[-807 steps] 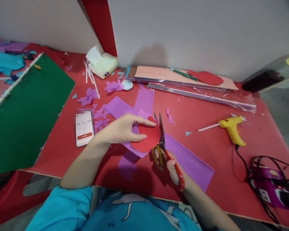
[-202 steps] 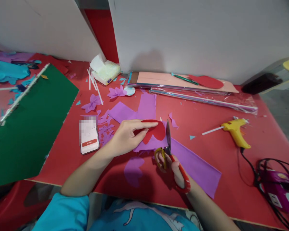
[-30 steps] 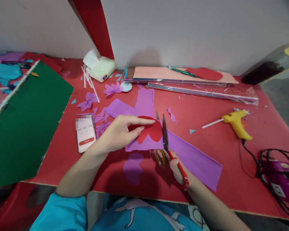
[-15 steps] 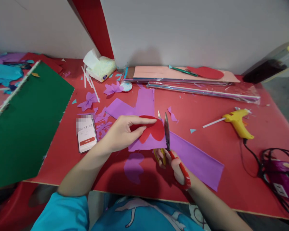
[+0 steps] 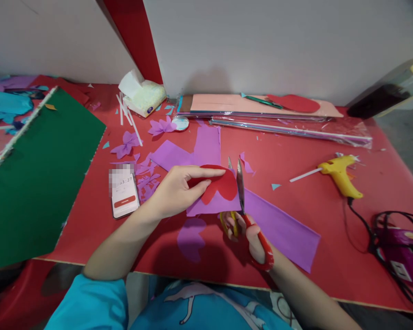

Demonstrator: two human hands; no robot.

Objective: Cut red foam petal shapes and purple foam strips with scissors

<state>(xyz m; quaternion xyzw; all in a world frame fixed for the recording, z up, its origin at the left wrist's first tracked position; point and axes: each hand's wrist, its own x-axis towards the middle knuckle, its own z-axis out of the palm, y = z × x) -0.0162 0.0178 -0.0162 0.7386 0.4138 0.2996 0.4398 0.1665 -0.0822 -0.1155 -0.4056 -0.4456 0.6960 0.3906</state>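
Observation:
My left hand (image 5: 179, 190) pinches a red scalloped cutout (image 5: 223, 184) flat against a piece of purple sheet (image 5: 213, 207), thumb and forefinger on top. In my right hand (image 5: 253, 236) are scissors (image 5: 241, 188) with red and yellow handles, their blades parted and pointing away from me at the right edge of the purple piece. Below, a purple petal-shaped cutout (image 5: 192, 239) lies on the red table. A long purple strip (image 5: 282, 229) stretches out beneath the scissors to the right. More purple sheet (image 5: 208, 144) lies behind my left hand.
A phone (image 5: 124, 195) showing a timer lies left, near purple scraps and flowers (image 5: 126, 144). A green board (image 5: 41, 183) covers the left side. Tissues (image 5: 147, 98) and wrapped sheets (image 5: 289, 130) line the back. A yellow glue gun (image 5: 342, 176) with a black cord lies right.
My left hand, the red cutout and the purple piece have shifted slightly right. The scissors have moved a little right with them, blades still parted.

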